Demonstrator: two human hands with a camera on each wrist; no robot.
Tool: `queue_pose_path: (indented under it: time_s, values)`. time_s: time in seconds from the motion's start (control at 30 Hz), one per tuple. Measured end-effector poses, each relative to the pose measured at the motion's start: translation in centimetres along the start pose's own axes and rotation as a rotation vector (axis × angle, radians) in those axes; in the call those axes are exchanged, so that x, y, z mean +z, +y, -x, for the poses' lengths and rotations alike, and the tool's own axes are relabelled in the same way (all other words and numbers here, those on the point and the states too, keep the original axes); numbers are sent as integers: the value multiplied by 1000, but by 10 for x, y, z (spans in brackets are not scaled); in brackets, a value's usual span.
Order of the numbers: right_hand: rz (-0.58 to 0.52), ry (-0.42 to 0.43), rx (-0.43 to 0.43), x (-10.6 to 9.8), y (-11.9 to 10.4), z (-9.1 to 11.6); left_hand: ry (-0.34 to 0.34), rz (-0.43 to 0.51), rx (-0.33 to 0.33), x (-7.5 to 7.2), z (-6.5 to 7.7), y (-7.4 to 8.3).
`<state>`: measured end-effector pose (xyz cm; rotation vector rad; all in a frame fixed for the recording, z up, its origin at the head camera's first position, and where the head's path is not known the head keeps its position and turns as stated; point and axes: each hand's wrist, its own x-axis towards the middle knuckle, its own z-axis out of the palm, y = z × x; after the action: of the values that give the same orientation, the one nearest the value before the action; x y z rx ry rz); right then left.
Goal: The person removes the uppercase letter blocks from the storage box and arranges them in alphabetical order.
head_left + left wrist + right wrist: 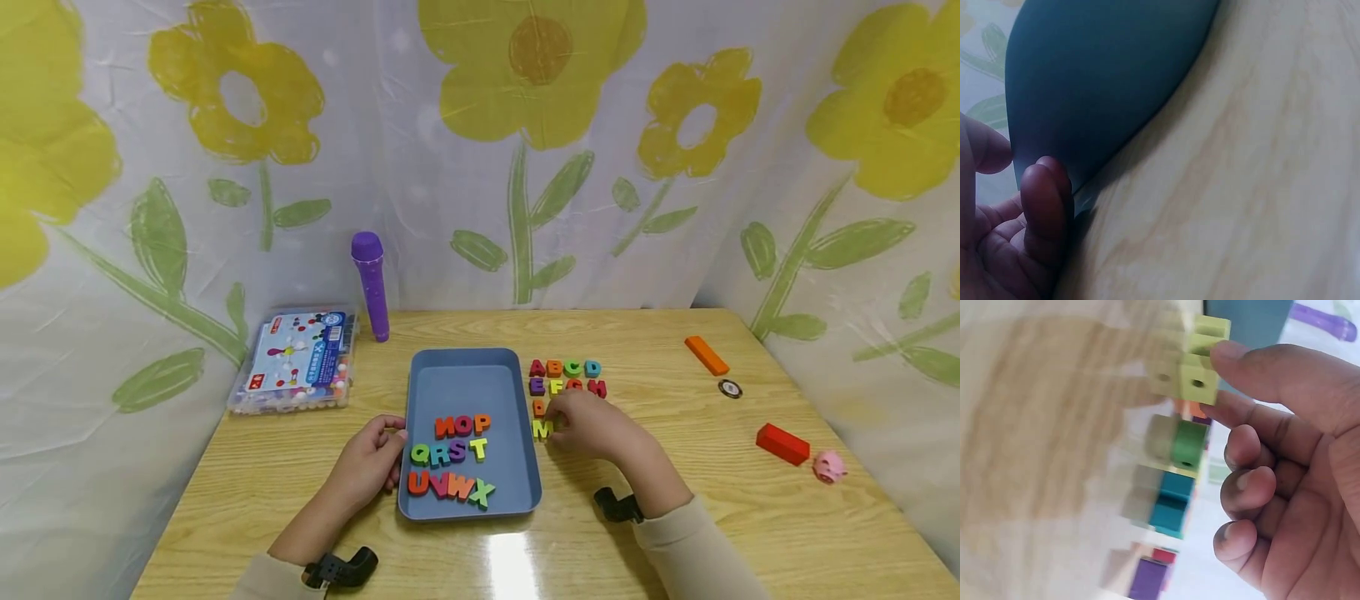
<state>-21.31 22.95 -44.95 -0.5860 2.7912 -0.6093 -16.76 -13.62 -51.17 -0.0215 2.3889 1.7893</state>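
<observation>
My left hand (371, 458) grips the left rim of a blue-grey tray (474, 387), thumb on one side of its wall and curled fingers on the other. In the tray lie three rows of coloured letters, N to X, such as a yellow T (477, 450) and a green X (482, 493). Right of the tray, my right hand (600, 425) pinches a yellow letter M (1199, 381) between thumb and index finger; its other fingers curl loosely. Rows of letters A to H stand just beyond, including a blue D (592, 368). This hand covers part of the row behind the M.
A clear box of coloured beads (292, 362) and a purple toy microphone (372, 287) stand at the back left. On the right are an orange block (707, 356), a round black-and-white disc (730, 388), a red block (782, 444) and a pink pig head (828, 467).
</observation>
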Motion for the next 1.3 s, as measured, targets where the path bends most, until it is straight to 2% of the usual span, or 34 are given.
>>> queue_pose_path:
  time_s: [0.2, 0.4, 0.57, 0.77, 0.93, 1.3]
  values:
    - [1, 30, -50, -19, -10, -1, 3, 1, -6, -2, 1, 0]
    - [53, 31, -129, -31, -51, -18, 5, -8, -3, -3, 1, -2]
    - [104, -49, -175, -19, -90, -49, 7, -2, -9, -3, 0, -2]
    - [225, -184, -174, 2, -124, -80, 8, 12, -21, 0, 1, 0]
    - [275, -227, -159, 15, -130, -87, 6, 10, -15, 2, 0, 2]
    - [291, -189, -164, 26, -122, -87, 14, -6, -4, 1, 1, 1]
